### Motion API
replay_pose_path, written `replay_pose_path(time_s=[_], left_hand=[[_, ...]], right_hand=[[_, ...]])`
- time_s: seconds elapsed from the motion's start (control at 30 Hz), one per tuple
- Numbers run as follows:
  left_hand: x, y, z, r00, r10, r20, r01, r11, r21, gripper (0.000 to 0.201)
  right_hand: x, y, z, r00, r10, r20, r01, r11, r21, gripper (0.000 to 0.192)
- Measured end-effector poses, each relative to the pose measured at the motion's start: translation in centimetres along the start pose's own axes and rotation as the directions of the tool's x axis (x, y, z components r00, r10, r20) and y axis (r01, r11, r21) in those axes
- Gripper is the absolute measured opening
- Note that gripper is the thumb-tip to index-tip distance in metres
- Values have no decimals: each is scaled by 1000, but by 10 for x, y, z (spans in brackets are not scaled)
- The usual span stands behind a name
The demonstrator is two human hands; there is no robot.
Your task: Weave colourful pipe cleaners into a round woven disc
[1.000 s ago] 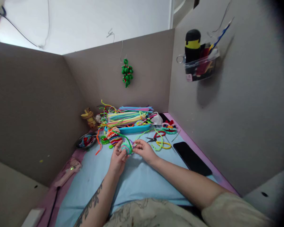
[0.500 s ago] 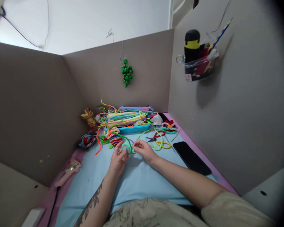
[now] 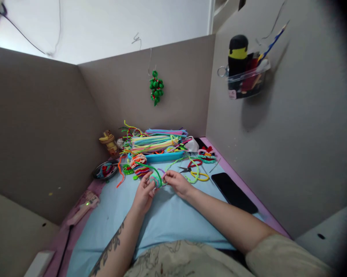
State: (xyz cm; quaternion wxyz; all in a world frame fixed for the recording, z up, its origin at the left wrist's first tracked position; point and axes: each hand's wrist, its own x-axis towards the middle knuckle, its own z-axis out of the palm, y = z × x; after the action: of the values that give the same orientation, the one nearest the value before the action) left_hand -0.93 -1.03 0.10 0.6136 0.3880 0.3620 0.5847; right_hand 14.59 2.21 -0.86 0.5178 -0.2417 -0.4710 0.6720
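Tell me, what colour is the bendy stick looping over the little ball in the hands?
Green. The pipe cleaner shows best in the head view, arching above the coiled ball.

Desk booth enclosed by grey-brown partition panels (image 3: 40,127) on three sides, white wall (image 3: 110,23) behind, light-blue mat (image 3: 162,223) over pink tabletop (image 3: 219,163).

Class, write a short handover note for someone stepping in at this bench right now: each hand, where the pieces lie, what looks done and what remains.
Left hand steadies a small coiled pipe-cleaner piece above the blue mat.
Right hand pinches the green pipe cleaner at the coil.
Spare pipe cleaners sit in the tray behind; scissors right of the hands; phone far right.
Done: coil partly wound.
Left: the green tail is loose.
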Motion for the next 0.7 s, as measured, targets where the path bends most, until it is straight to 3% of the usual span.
replay_pose_path(time_s=[0.1, 0.2, 0.27, 0.3, 0.4, 0.47, 0.6, 0.7], left_hand=[[2, -4, -2, 998, 34, -55, -23, 981, 192, 44], [3, -2, -5, 952, 275, -132, -177, 850, 496, 35], [3, 1, -5, 884, 468, -3, -355, 675, 646, 30], [1, 3, -5, 861, 496, 112, -432, 598, 675, 28], [-3, 5, -3, 844, 423, 330, -518, 480, 709, 21], [-6, 4, 0, 859, 385, 339, -498, 470, 729, 20], [-10, 1, 4, 895, 390, 218, -410, 523, 747, 21], [-11, 0, 6, 900, 401, 169, -388, 565, 728, 19]], right_hand=[[-2, -12, -1, 996, -93, -13, 89, 980, -179, 19], [-5, -28, -2, 981, -154, 115, 190, 867, -461, 13], [-8, -36, -1, 951, -194, 239, 304, 718, -626, 10], [-9, -39, 0, 931, -212, 296, 361, 641, -677, 9], [-12, -39, 3, 883, -249, 398, 469, 487, -737, 9], [-14, -35, 6, 882, -318, 348, 463, 448, -765, 6], [-18, -28, 10, 863, -482, 151, 376, 414, -829, 7], [-19, -24, 12, 867, -478, 141, 351, 384, -854, 3]])
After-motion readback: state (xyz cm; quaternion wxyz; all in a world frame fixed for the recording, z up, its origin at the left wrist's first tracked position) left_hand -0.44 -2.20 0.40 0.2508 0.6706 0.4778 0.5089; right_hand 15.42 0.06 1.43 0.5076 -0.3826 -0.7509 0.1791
